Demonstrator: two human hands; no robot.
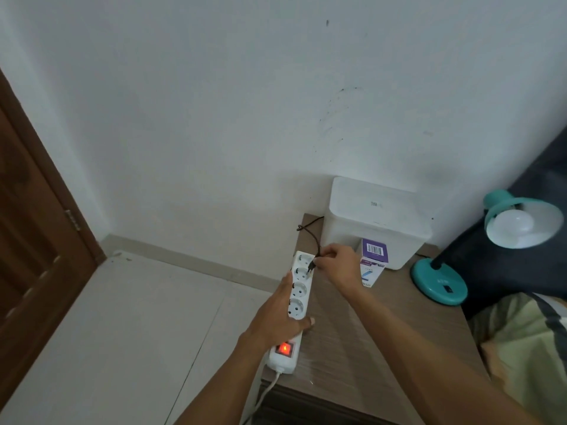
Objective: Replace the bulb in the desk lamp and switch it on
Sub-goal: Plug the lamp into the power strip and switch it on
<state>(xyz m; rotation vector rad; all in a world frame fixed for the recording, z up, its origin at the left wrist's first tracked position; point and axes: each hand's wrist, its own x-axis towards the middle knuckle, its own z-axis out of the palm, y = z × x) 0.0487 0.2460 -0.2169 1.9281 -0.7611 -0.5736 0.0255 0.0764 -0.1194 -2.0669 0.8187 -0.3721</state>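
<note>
**Me:** The lamp (478, 250) stands on the right side of the table (352, 348), near the wall. It is blue-green. A white bulb (514, 227) is already sitting in its shade. The bulb is not lit.

**Friend:** So what are you doing now?

**Me:** I think I am at the plug step. My right hand (339, 262) pinches the little black plug (311, 266) with the fingertips closed on it. The plug's thin dark cord (311, 231) runs back toward the wall. The plug is just above the power strip (296, 305), at the second hole from the far end. I cannot tell if the pins are in yet.

**Friend:** And your other hand?

**Me:** My left hand (280, 320) lies flat and spread along the strip's left side, thumb across it, pressing it down so it won't slide.

**Friend:** Is the strip on?

**Me:** Its red switch (284, 348) glows, so I guess yes.

**Friend:** What comes next?

**Me:** I must line up the pins with the holes and push straight down. Then I likely press the small black switch (448, 288) on the lamp's foot.

**Friend:** What else is there?

**Me:** A purple and white box (373, 262) and a big white box (377, 219) behind it.
</note>
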